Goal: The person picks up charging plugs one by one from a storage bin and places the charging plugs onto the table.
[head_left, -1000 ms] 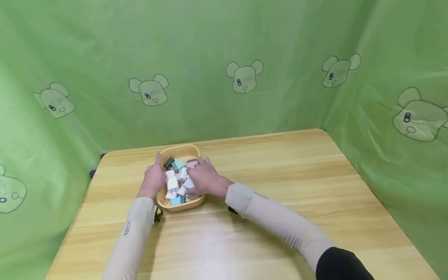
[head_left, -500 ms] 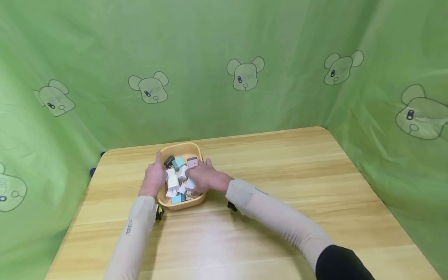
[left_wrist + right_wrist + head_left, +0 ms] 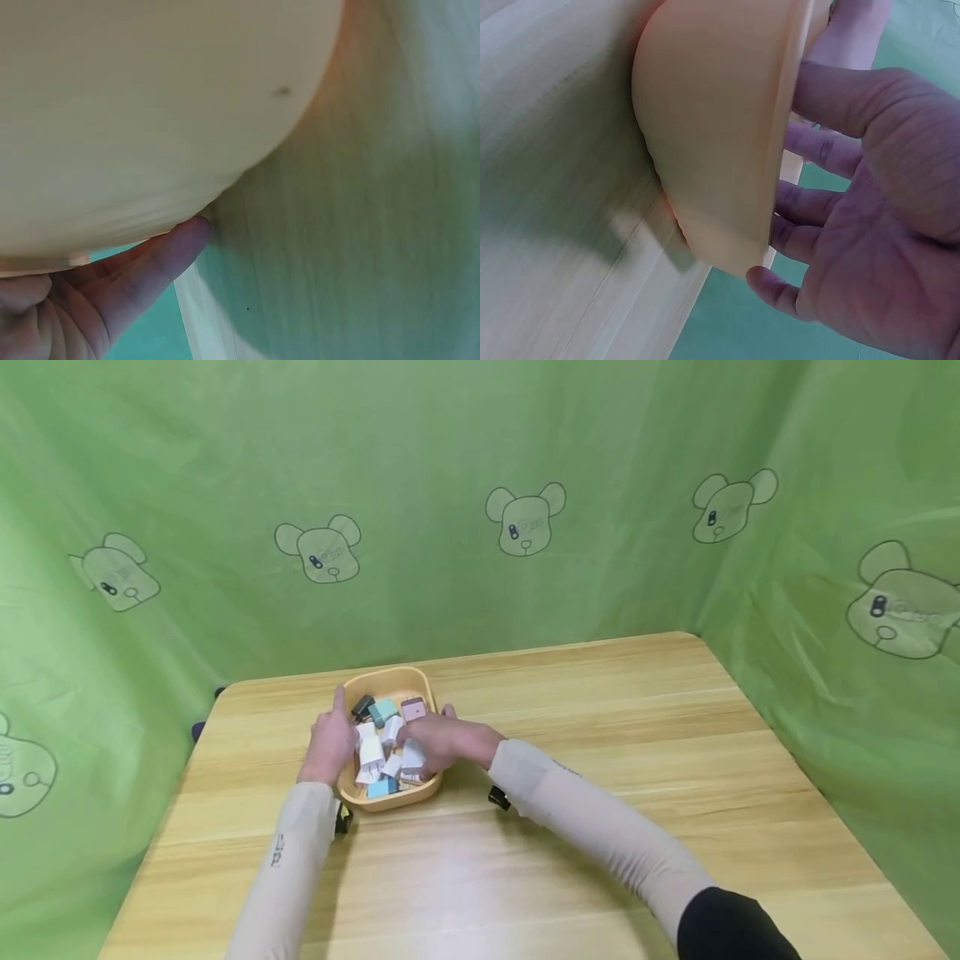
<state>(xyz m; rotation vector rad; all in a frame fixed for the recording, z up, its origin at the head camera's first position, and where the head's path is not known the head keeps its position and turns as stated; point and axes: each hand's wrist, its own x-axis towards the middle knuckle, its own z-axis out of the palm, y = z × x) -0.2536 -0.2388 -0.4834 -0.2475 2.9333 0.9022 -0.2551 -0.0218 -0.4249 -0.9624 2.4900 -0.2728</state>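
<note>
An orange-yellow plastic basket (image 3: 386, 680) stands on the table at the left, filled with plug-in chargers. My left hand (image 3: 330, 745) holds its left rim, index finger pointing along the edge. In the left wrist view, a finger (image 3: 161, 270) lies against the outer wall. My right hand (image 3: 437, 739) reaches over the right rim, its thumb and fingers down among the chargers. A white charger (image 3: 412, 755) lies right at them. In the right wrist view, the basket wall (image 3: 712, 135) hides most fingertips; I cannot tell whether they grip the charger. The little finger (image 3: 771, 289) stays near the rim.
Besides more white chargers (image 3: 371, 752), the basket has a teal one (image 3: 382, 711), a blue one (image 3: 382, 787), a mauve one (image 3: 413, 708) and a black one (image 3: 363, 707). The wooden table (image 3: 600, 735) extends right, backed by a green curtain (image 3: 420, 602).
My right hand has shifted slightly to the right inside the basket, and the white charger at its fingers has turned more upright. The left hand keeps its place on the rim.
</note>
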